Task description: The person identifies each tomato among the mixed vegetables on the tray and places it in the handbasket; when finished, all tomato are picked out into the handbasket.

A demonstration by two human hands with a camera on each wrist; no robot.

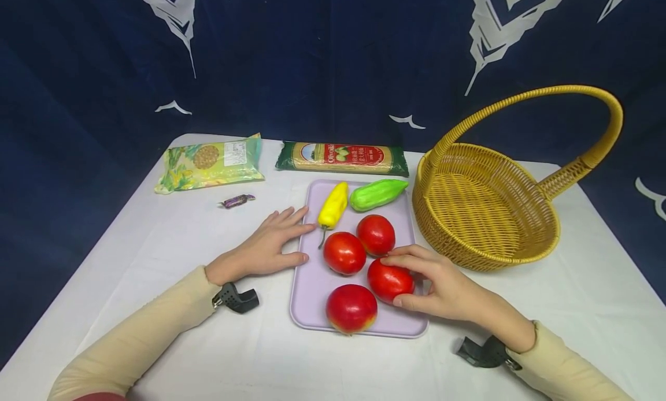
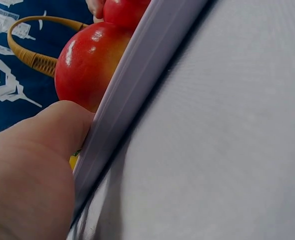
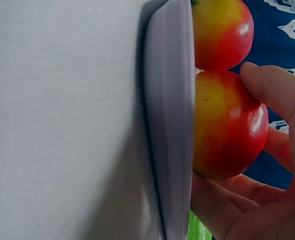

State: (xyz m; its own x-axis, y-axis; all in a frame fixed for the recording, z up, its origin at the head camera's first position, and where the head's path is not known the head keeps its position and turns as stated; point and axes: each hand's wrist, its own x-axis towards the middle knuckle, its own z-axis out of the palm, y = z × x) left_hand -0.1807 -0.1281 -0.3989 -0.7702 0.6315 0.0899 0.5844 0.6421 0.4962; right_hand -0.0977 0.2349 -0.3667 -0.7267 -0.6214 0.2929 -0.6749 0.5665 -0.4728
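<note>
A lilac tray (image 1: pixel 311 300) bears several round red fruits, a yellow pepper (image 1: pixel 333 207) and a green pepper (image 1: pixel 377 195). My right hand (image 1: pixel 447 282) grips the red fruit (image 1: pixel 389 284) nearest the tray's right side, with thumb and fingers around it. In the right wrist view this fruit (image 3: pixel 227 130) shows a yellow underside. My left hand (image 1: pixel 267 248) lies with fingers spread at the tray's left edge, fingertips close to the yellow pepper. A larger red fruit (image 1: pixel 351 309) sits at the near edge, and two more red fruits (image 1: pixel 344 253) lie behind.
A wicker basket (image 1: pixel 442 242) with a tall handle stands right of the tray. Behind the tray lies a spaghetti pack (image 1: pixel 342 158). A green-yellow bag (image 1: pixel 210 163) and a purple-wrapped candy (image 1: pixel 236 201) lie at the back left. A dark blue curtain (image 1: pixel 312 60) hangs beyond the table.
</note>
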